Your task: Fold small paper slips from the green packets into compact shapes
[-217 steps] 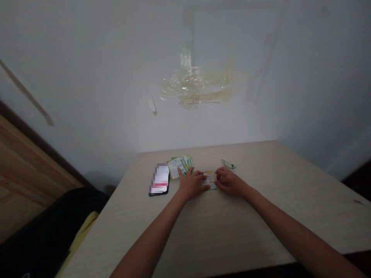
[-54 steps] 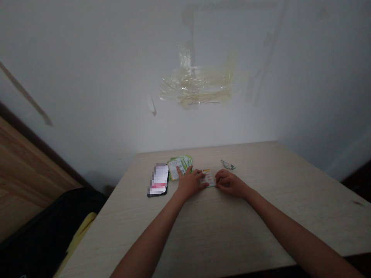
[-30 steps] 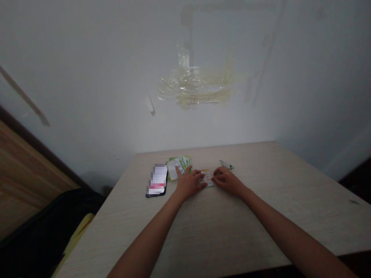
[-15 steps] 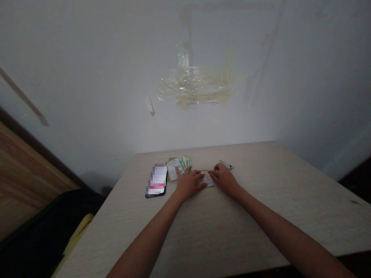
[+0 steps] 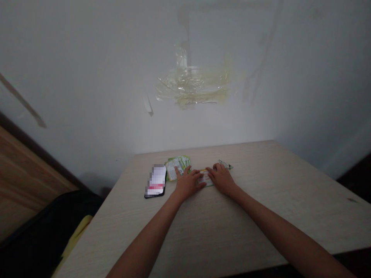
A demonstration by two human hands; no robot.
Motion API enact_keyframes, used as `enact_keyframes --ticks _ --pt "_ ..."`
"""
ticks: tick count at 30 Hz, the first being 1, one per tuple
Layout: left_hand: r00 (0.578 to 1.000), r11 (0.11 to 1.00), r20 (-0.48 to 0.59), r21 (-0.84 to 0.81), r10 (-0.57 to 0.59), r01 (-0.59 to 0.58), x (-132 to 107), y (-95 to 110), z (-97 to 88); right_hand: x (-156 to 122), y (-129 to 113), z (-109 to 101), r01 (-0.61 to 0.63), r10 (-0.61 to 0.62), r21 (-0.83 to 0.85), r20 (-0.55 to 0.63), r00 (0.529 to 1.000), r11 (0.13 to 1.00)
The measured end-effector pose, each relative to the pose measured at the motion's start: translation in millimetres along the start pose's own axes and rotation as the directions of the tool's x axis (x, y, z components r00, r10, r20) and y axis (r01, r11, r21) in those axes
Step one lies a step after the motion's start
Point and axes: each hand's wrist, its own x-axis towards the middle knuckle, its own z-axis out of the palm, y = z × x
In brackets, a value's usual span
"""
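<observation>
A small printed card (image 5: 206,178) with red and yellow markings lies flat on the table between my hands. My left hand (image 5: 188,184) is spread over its left side, some fingertips touching it and others reaching towards the fanned pile of green-and-white cards (image 5: 171,170). From the right, my right hand (image 5: 222,180) rests its fingertips on the card's right edge, fingers bent and slightly apart. Just behind the right hand lies a small green-and-white piece (image 5: 227,165), partly hidden by the fingers; its kind is unclear.
A phone (image 5: 155,181) with a blurred screen lies left of the card pile. The pale wooden table (image 5: 261,166) meets a wall with peeling clear tape (image 5: 197,85). Beyond the left table edge are a dark item (image 5: 58,220) and yellow cloth (image 5: 77,233).
My right hand has shifted slightly left, its fingers spreading further over the card's right edge. My left hand stays on the card. The whole view has drifted a little.
</observation>
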Motion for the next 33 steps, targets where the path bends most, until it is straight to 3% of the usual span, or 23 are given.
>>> enact_keyframes --ticks 9,17,33 --pt "1.0 1.0 -0.007 0.023 0.011 -0.011 -2 0 -2.1 1 8 3 0.004 -0.005 0.052 0.021 1.0 0.999" --pt "1.0 0.999 -0.013 0.034 0.015 -0.015 -4 1 -2.0 -1 23 0 0.072 -0.061 0.369 -0.041 0.997 0.927" --pt "0.998 0.998 -0.057 0.061 0.037 -0.033 -4 4 -0.4 -3 13 -17 0.18 -0.177 0.279 -0.034 0.984 0.943"
